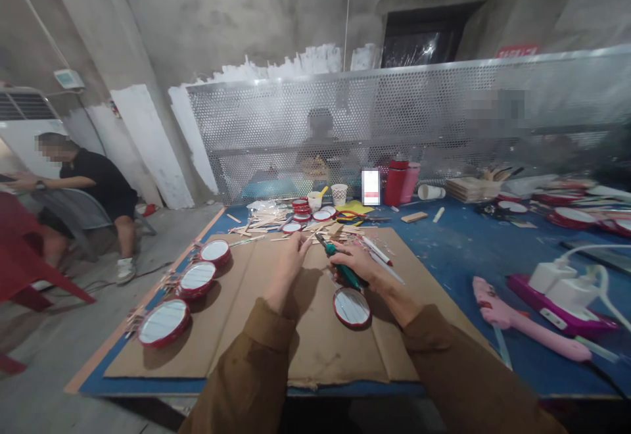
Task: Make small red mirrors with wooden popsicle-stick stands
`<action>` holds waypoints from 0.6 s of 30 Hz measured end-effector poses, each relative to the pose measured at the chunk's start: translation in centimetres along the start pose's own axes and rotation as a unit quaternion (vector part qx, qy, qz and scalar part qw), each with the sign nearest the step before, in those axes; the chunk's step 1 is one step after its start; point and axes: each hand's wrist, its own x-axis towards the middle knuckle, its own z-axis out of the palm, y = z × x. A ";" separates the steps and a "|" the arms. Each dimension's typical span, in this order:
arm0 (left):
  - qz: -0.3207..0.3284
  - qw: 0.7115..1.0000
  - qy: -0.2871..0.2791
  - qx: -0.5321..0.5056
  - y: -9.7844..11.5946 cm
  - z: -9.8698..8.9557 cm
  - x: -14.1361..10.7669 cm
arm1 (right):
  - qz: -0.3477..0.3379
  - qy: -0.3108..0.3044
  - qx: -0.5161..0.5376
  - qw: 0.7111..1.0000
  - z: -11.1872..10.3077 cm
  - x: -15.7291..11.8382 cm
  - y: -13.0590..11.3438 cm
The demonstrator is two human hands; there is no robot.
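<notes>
My left hand [290, 264] has its fingertips pinched on a thin wooden craft stick [308, 239] above a brown cardboard sheet [315, 355]. My right hand [353, 263] grips a green-handled tool [341, 265] with its tip pointing up and left. Just below that hand lies a round mirror with a red rim [351, 307]. Three similar mirrors [164, 323] stand in a row along the cardboard's left side, with sticks attached at their edges. Beyond my hands is a loose pile of craft sticks [269, 222].
A stack of small red-rimmed rounds [301, 210] stands by the sticks on the blue table [473, 250]. To the right are a pink tool [522, 317] and a white power adapter [557, 286] with cables. A perforated metal screen [345, 118] runs behind the table. A seated person [93, 184] is at the left.
</notes>
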 end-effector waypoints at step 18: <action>-0.020 1.000 -0.003 -0.007 -0.1 0.1 -0.4 | 0.004 0.014 -0.035 0.999 -0.1 0.3 0.2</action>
